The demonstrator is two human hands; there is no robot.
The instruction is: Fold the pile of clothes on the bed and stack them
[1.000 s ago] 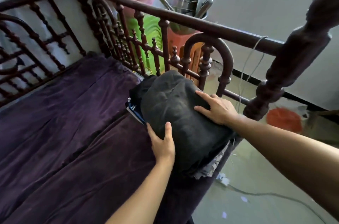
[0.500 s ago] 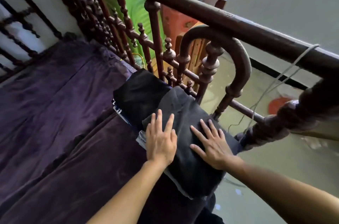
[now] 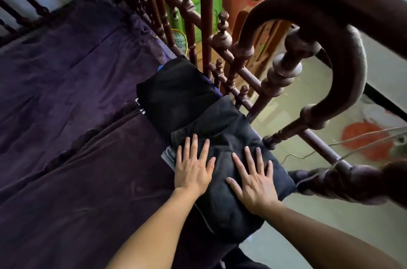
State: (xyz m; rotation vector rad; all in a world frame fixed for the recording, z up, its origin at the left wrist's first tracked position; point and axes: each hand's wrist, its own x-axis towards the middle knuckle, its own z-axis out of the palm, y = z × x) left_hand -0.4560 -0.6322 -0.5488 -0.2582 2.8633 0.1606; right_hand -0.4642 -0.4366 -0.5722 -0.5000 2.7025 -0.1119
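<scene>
I am pressing my left hand [image 3: 193, 169] and right hand [image 3: 255, 182], flat and apart, evenly onto the folded garment [image 3: 233, 136] beneath them, keeping the stack [image 3: 176, 92] squared against the bed rail [image 3: 246, 77].

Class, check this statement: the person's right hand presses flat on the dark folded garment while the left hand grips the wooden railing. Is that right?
Not quite. The left hand does not grip the wooden railing; the head view shows it pressing flat on the dark folded garment too, beside the right hand.
</scene>
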